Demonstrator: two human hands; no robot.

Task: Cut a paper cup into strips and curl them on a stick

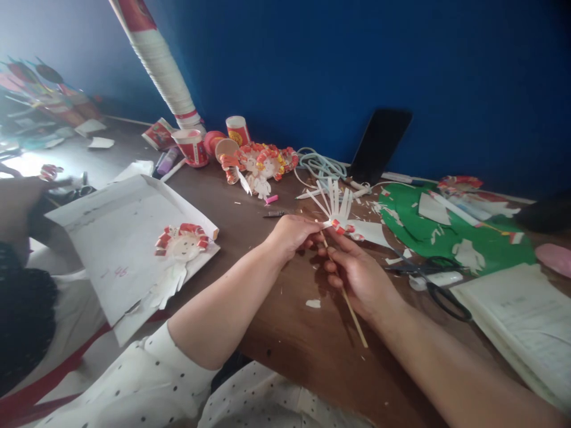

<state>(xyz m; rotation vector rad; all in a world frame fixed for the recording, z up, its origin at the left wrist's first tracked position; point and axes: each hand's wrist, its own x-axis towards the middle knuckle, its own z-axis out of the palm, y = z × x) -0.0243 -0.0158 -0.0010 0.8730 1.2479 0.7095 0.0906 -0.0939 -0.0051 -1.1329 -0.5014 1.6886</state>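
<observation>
A paper cup cut into strips fans out above my fingertips, some of its red-and-white strips curled under. My left hand is closed in a pinch at the cup's left edge. Fingers of my right hand wrap round a thin wooden stick, which slants down toward me. The stick's upper end meets the cup piece between both hands; whether it is fixed there I cannot tell. My right index finger also lies close under the curled strips.
Scissors, a green sheet with paper scraps and a notebook lie right. A phone leans on the wall. Paper cups and curled cup crafts stand behind. Left are a white envelope and another person's hand.
</observation>
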